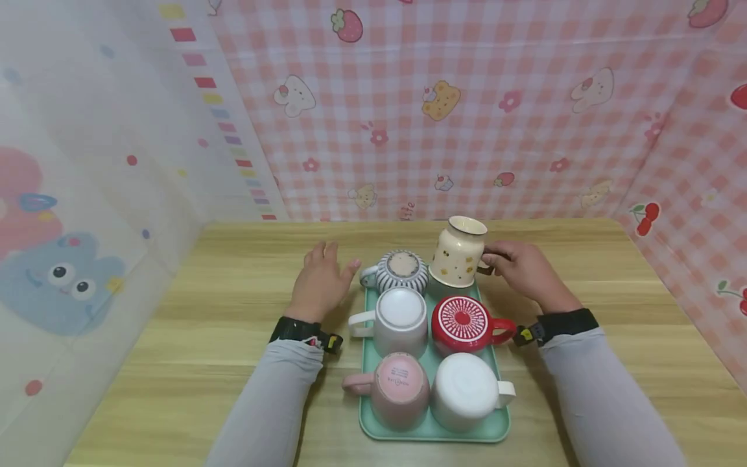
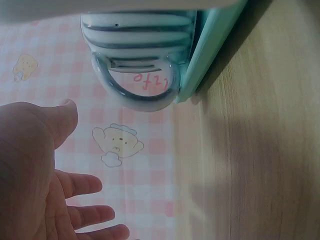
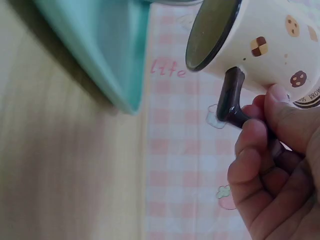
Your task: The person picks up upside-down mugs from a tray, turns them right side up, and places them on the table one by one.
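Cup (image 1: 457,256) (cream 1) is mouth down, just above the tray's (image 1: 434,437) back R corner. Our R hand (image 1: 528,269) curls round its handle (image 3: 232,97). Our L hand (image 1: 322,282) is spread, holds nothing, near the striped cup (image 1: 399,279). Step's prob. a lift or set-down; we can't tell which. Next move needs a firm grip, w/o bumping the red cup (image 1: 463,319).

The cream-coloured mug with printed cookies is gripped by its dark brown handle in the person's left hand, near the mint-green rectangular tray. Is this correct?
Only the hand is wrong. The head view shows the person's right hand gripping the cream-coloured mug with printed cookies by its dark brown handle, near the mint-green rectangular tray.
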Demonstrator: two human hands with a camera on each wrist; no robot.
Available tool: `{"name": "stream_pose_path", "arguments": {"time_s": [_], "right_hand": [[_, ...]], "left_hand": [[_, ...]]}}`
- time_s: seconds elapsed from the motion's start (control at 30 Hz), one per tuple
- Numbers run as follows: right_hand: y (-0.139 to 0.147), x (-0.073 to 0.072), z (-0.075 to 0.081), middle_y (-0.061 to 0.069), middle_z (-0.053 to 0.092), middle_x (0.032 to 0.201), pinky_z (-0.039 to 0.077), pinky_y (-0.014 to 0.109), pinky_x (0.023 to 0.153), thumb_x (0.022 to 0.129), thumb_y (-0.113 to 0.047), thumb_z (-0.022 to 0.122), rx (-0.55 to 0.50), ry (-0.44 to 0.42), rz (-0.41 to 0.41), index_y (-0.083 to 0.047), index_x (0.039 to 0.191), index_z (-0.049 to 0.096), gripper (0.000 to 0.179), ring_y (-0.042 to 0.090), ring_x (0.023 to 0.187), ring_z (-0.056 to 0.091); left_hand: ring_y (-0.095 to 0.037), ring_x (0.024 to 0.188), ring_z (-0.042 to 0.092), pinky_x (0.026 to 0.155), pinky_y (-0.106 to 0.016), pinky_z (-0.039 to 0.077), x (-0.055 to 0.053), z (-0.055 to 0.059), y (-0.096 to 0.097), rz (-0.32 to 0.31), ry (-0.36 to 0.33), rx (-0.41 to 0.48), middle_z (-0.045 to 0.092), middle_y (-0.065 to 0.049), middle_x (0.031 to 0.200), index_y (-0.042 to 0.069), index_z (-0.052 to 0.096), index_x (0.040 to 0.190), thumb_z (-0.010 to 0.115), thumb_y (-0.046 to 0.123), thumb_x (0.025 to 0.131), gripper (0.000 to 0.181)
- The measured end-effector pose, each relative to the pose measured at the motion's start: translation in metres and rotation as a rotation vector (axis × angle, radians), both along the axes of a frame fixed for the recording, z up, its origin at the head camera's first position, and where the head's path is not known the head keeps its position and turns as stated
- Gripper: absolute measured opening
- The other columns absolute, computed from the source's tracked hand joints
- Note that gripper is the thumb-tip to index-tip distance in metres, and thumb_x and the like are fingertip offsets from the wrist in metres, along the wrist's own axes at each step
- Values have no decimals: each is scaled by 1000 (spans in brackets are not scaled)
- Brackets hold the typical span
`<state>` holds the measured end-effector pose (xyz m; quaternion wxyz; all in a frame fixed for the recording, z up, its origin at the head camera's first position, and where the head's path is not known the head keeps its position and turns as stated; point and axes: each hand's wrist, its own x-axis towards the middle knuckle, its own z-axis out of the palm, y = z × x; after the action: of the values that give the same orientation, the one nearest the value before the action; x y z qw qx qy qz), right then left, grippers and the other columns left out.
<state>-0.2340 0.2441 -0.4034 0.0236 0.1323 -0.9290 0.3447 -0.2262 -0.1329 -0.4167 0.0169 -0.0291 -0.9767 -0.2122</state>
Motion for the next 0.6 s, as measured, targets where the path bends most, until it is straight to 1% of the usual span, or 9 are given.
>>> {"name": "stream_pose_path", "arguments": {"time_s": [0.2, 0.23, 0.3, 0.37, 0.47, 0.6], "right_hand": [[-5, 2, 22, 17, 74, 103, 54, 29, 75, 108, -25, 56, -116, -88, -8, -1, 126, 70, 32, 17, 84, 65], [-6, 2, 27, 15, 72, 100, 54, 28, 74, 109, -25, 56, -143, -107, -6, -1, 126, 70, 32, 15, 82, 63], [-9, 2, 36, 7, 71, 94, 53, 26, 73, 109, -23, 55, -216, -143, 9, 1, 125, 68, 32, 12, 79, 61], [-11, 1, 45, 0, 67, 89, 53, 25, 70, 109, -20, 54, -313, -171, 47, 5, 120, 67, 31, 10, 75, 59], [-15, 0, 57, -7, 66, 85, 52, 23, 69, 109, -18, 54, -499, -252, 103, 1, 111, 68, 24, 7, 71, 58], [-22, 0, 69, -3, 66, 88, 52, 21, 70, 107, -19, 58, -776, -427, 153, -10, 103, 70, 16, 7, 71, 57]], "left_hand": [[-45, 153, 30, 119, -59, 38, 0, 0, 0, -3, 0, -8, 29, -28, 165, 1, 35, 158, 44, 58, 107, 77], [-45, 153, 30, 119, -59, 37, 0, -1, 0, -2, 1, -4, 29, -28, 165, 1, 36, 158, 45, 58, 107, 77], [-45, 153, 30, 120, -59, 37, -1, -1, 0, -3, 0, -2, 29, -28, 165, 1, 35, 158, 44, 58, 107, 77], [-45, 153, 30, 119, -59, 37, -1, -1, 0, -3, 1, -6, 29, -28, 165, 1, 35, 158, 43, 58, 107, 77], [-45, 153, 30, 119, -59, 37, -1, -1, -1, 1, 0, -12, 28, -28, 165, 2, 35, 158, 43, 59, 107, 77], [-45, 153, 30, 119, -59, 38, 0, 0, -1, 1, 2, -19, 29, -28, 165, 1, 35, 158, 44, 57, 107, 76]]}}
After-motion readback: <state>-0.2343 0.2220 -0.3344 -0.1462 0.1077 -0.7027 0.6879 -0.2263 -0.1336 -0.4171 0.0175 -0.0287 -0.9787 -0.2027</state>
